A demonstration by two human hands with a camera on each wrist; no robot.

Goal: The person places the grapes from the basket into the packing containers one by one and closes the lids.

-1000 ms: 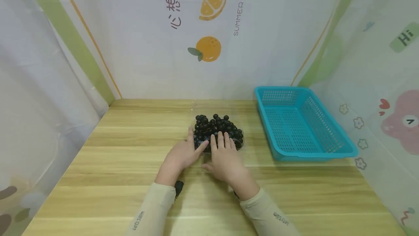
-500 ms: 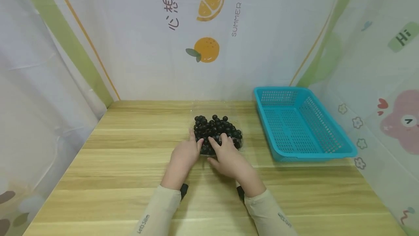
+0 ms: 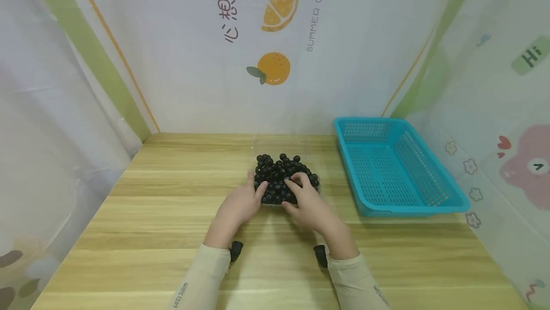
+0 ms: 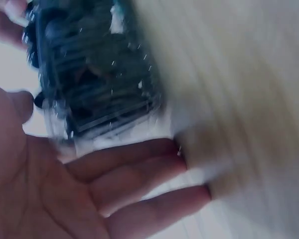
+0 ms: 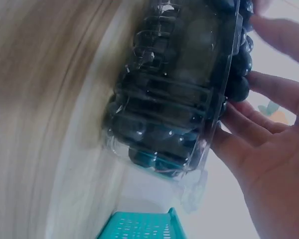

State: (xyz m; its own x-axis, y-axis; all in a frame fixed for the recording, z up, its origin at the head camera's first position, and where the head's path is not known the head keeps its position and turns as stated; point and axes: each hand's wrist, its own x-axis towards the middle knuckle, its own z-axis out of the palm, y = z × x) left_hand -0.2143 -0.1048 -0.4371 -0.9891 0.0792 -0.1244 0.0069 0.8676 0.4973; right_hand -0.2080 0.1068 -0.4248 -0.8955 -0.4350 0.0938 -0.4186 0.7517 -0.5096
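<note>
A clear plastic punnet (image 5: 162, 94) full of dark grapes (image 3: 275, 174) stands on the wooden table. My left hand (image 3: 241, 202) lies along the punnet's left side, its thumb over the near rim. In the left wrist view, the outstretched fingers (image 4: 139, 172) lie beside the punnet, with the thumb near its edge. My right hand (image 3: 309, 205) is over the front right of the grapes. Its bent fingers touch the top grapes, and its thumb is at the near rim. The right wrist view has these fingers (image 5: 276, 92) spread against the grapes above the rim.
A blue plastic basket (image 3: 365, 207) with slotted walls stands to the right of the punnet. The clear lid (image 3: 279, 144) is folded back behind the grapes. A printed curtain (image 3: 193, 85) hangs behind the wooden table (image 3: 163, 233), with more fabric on both sides.
My right hand has gone from flat, straight fingers on the grapes to bent fingers, shifting slightly right. The left hand stays at the punnet's left side, its thumb drawn back towards the rim.
</note>
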